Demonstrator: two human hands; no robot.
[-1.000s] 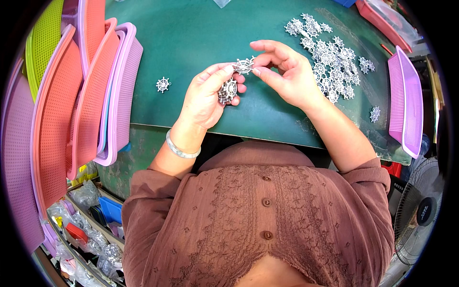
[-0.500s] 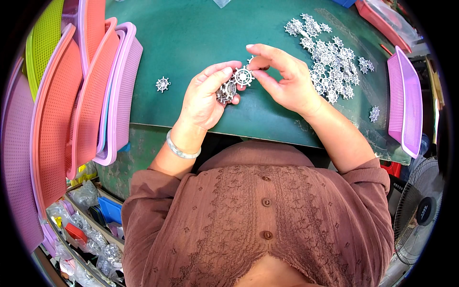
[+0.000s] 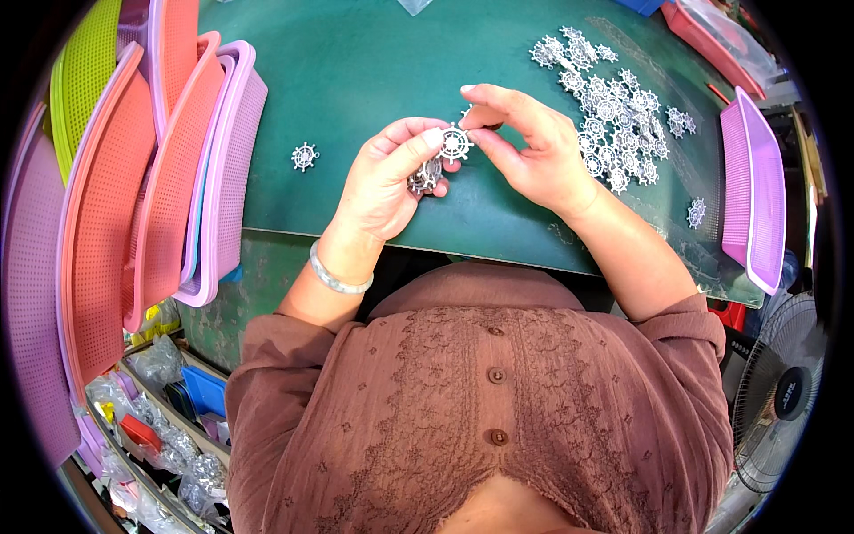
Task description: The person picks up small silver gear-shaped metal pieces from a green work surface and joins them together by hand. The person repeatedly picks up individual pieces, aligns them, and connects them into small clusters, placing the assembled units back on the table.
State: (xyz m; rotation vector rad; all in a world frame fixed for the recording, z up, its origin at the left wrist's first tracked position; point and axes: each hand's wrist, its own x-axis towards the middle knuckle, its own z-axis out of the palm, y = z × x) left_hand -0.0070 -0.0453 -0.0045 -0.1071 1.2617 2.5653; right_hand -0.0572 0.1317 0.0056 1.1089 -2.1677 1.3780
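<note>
Silver, spoked, wheel-shaped metal piece, upper centre of frame; left hand pinches its left side, similar pieces below; right hand pinches its right edge; likely light, stiff; best held by rim.

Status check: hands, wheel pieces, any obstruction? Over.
Left hand holding silver wheel pieces, one raised at the thumb. Right hand at that one's edge, grip unclear. Wheel pile on green table. Nothing seen blocking.
</note>
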